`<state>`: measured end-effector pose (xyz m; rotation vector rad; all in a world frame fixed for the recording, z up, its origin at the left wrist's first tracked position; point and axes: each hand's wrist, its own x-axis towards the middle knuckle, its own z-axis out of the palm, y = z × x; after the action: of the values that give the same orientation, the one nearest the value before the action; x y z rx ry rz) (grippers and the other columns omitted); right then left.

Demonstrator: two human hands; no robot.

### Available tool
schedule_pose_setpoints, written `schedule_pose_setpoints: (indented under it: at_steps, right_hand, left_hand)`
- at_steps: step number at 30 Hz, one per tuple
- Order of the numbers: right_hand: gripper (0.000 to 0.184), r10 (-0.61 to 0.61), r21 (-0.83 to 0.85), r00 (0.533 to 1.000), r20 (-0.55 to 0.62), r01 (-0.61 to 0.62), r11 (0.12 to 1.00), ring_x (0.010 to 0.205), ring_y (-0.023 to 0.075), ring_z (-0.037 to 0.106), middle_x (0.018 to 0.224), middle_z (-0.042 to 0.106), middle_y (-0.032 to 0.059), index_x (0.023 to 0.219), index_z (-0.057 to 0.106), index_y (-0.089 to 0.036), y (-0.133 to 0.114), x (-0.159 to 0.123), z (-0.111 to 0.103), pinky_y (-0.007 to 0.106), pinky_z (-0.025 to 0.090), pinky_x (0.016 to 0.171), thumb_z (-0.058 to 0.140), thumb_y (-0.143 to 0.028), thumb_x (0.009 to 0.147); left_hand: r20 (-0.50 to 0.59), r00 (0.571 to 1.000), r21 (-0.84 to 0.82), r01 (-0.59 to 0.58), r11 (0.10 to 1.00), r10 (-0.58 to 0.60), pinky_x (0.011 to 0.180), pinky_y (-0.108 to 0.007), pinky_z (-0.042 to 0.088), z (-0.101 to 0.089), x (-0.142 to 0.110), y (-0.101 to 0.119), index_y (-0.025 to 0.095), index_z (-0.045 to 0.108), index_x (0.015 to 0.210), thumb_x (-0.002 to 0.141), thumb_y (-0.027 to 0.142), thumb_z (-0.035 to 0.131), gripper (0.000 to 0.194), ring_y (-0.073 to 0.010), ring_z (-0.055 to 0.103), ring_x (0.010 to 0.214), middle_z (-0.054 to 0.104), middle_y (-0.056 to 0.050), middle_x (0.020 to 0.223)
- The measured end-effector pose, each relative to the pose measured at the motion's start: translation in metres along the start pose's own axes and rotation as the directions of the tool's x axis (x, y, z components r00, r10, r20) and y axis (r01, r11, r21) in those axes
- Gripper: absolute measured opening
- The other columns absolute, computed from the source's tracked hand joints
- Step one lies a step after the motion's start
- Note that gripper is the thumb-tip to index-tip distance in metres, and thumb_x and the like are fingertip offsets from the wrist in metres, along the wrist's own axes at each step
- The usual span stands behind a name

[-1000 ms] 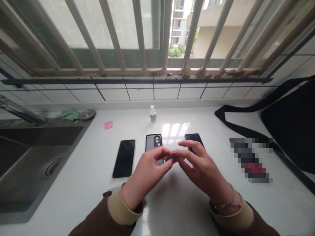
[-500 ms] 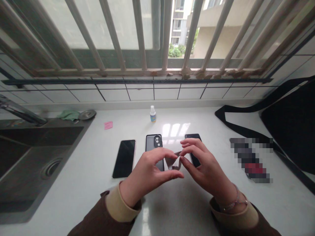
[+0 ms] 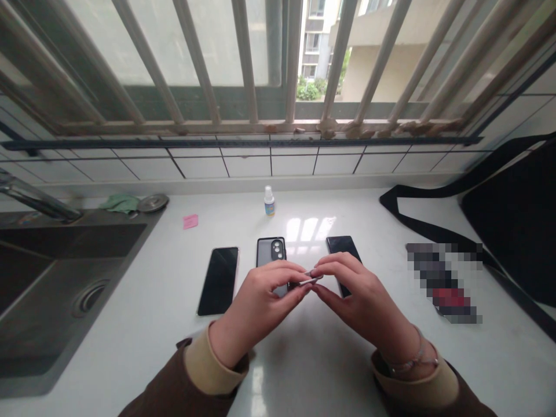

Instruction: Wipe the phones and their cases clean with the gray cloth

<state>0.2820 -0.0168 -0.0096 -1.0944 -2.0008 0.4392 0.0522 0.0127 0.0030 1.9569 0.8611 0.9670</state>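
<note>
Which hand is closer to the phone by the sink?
Left. The left hand is just right of the phone, not touching it; the right hand is farther right, past the cased phone.

Two hands [image 3: 256, 304] share one small folded cloth [image 3: 310, 278] above a surface [image 3: 304, 359] bearing three smartphones [image 3: 218, 281], one spray bottle [image 3: 269, 202], one pink note [image 3: 190, 221] and one green rag [image 3: 120, 203]; one steel sink [image 3: 65, 289] lies left, one black bag [image 3: 508, 220] right

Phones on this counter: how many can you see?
3. A black-screened phone lies leftmost; a phone in a dark case lies in the middle, partly behind the left hand; a black phone lies rightmost, partly behind the right hand. The blurred patch could hide another.
</note>
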Motion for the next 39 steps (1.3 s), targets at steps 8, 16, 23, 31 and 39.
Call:
schedule_pose_setpoints:
  at_steps: [8, 16, 23, 31, 39]
  right_hand:
    - [0.010, -0.054, -0.046, 0.992, 0.116, 0.060, 0.997, 0.120, 0.0246, 0.068, 0.129, 0.066, 0.0083, 0.106, 0.074, -0.028, 0.009, -0.005, -0.008, 0.042, 0.064, 0.098, 0.072, -0.019, 0.102]
    - [0.011, -0.027, 0.005, 0.982, 0.185, 0.027, 1.000, 0.141, 0.0273, 0.058, 0.147, 0.057, 0.0108, 0.110, 0.070, -0.028, 0.010, -0.005, -0.010, 0.047, 0.061, 0.108, 0.066, -0.020, 0.105]
    - [0.006, 0.048, -0.014, 0.991, 0.128, -0.047, 0.999, 0.123, 0.0257, 0.068, 0.131, 0.066, 0.0103, 0.108, 0.069, -0.026, 0.005, -0.004, -0.006, 0.045, 0.063, 0.101, 0.068, -0.022, 0.104]
    - [0.003, 0.036, -0.001, 0.999, -0.004, -0.036, 0.999, 0.102, 0.0222, 0.072, 0.109, 0.072, 0.0070, 0.102, 0.070, -0.023, -0.001, -0.001, -0.003, 0.039, 0.063, 0.087, 0.070, -0.020, 0.102]
    - [0.003, 0.018, -0.009, 0.998, -0.055, -0.019, 1.000, 0.090, 0.0208, 0.073, 0.099, 0.073, 0.0061, 0.098, 0.073, -0.022, -0.001, -0.001, -0.002, 0.035, 0.063, 0.077, 0.075, -0.023, 0.101]
  left_hand:
    - [0.030, 0.996, -0.104, 0.086, 0.991, -0.083, 0.101, -0.038, 0.059, -0.008, 0.002, 0.002, 0.022, 0.084, 0.110, 0.098, 0.044, 0.077, 0.027, -0.0228, 0.075, 0.110, 0.081, -0.009, 0.117]
    - [0.072, 0.983, -0.197, 0.182, 0.963, -0.171, 0.099, -0.035, 0.059, -0.007, 0.003, -0.002, 0.022, 0.082, 0.109, 0.100, 0.023, 0.072, 0.014, -0.0209, 0.075, 0.109, 0.079, -0.008, 0.116]
    - [-0.006, 1.000, -0.002, 0.010, 1.000, -0.010, 0.089, -0.032, 0.061, -0.003, 0.002, 0.002, 0.023, 0.084, 0.101, 0.095, 0.004, 0.063, 0.029, -0.0179, 0.075, 0.097, 0.079, -0.006, 0.106]
    - [0.038, 0.999, -0.030, 0.038, 0.999, -0.037, 0.099, -0.039, 0.061, -0.002, 0.002, 0.008, 0.022, 0.082, 0.111, 0.093, 0.031, 0.081, 0.020, -0.0228, 0.075, 0.107, 0.079, -0.010, 0.116]
    - [-0.019, 0.998, -0.040, 0.062, 0.997, -0.063, 0.095, -0.036, 0.063, 0.004, 0.001, 0.000, 0.023, 0.084, 0.103, 0.096, 0.022, 0.078, 0.009, -0.0200, 0.077, 0.101, 0.082, -0.007, 0.109]
